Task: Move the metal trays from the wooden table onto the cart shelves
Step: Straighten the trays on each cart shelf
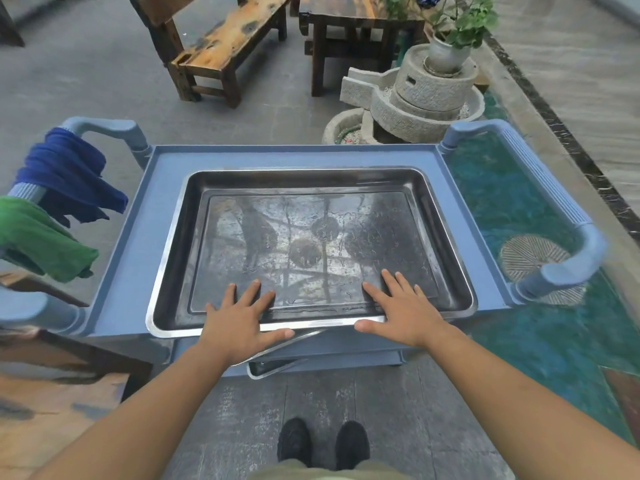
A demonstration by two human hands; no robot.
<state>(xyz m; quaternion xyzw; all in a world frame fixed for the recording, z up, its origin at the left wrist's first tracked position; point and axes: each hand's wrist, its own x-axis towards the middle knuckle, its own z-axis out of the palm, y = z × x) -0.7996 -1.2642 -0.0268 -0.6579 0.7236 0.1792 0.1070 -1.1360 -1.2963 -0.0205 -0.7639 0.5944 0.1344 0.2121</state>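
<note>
Grey floor tiles and a green pond (540, 341) surround a blue cart (166, 202), with a stone mill (426, 91) and a wooden bench (221, 46) behind it. On the top shelf of the cart lies a large metal tray (311, 237), flat and inside the raised border of the shelf.

The left grip (239, 327) and the right grip (401, 313) are both apart. The fingers are straight and spread over the near rim of the tray, the fingertips are on its inner floor, and the thumbs point toward each other. Nothing is clamped. I think the palms lie like this to push the tray forward or to press it level, because its near rim reaches the shelf edge.

Under it, on a lower shelf, other trays (277, 362) stick out, and one is tilted. The wooden counter (52, 393) is at the left, and no tray is visible on the part that shows. A blue cloth (69, 174) and a green cloth (38, 244) hang on the left handle, probably for wiping.
</note>
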